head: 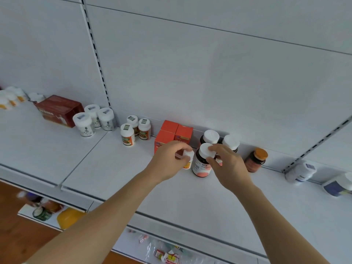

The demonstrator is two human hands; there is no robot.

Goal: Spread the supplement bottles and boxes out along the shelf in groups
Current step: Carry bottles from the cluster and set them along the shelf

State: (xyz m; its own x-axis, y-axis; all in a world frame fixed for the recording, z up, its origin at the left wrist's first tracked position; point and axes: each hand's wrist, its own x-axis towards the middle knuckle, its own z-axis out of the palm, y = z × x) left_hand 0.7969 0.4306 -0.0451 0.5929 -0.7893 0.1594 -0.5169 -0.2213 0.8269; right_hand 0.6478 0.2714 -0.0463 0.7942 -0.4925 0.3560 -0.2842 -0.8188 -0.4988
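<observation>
Reaching over the white shelf (106, 168), the person has both hands among the bottles near the back panel. The left hand (167, 161) curls around a small white-capped bottle (188, 159) with a yellow-orange label, fingers wrapped over its cap. The right hand (226, 164) pinches the white cap of a dark bottle with a pink label (201, 166), thumb on the near side of the cap and fingertips on its top; this bottle stands upright on the shelf, just right of the small one.

Taking that dark bottle as the landmark: directly behind it stand 2 more dark white-capped bottles (210, 137), close to the back panel. Behind and to its left sit 2 orange boxes (175, 133), touching each other. Further left is a cluster of 3 small white bottles with orange labels (135, 131), then 3 larger white jars (93, 120), then a dark red box (59, 109), and far left some blurred white-capped bottles (11, 97). To its right stands an amber jar with a gold lid (256, 160), apart from the group, and well beyond it a white bottle with a blue label (301, 172) leans against the upright.
</observation>
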